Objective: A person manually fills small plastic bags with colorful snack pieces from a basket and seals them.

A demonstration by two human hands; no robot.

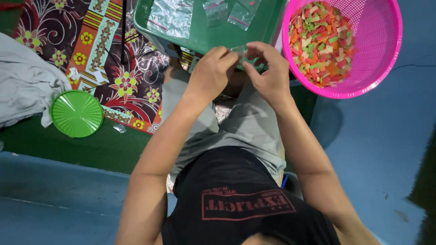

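My left hand and my right hand meet in front of me over my lap, at the near rim of a green plastic tray. Their fingertips pinch a small clear plastic bag between them; most of it is hidden by the fingers. Several more small clear zip bags lie inside the tray. To the right of my right hand a pink mesh basket holds several red, orange, green and pale strip-shaped pieces.
A round green lid lies on the floor at the left, beside a grey cloth. A dark flower-patterned mat spreads under the tray. Blue floor runs along the right and the front.
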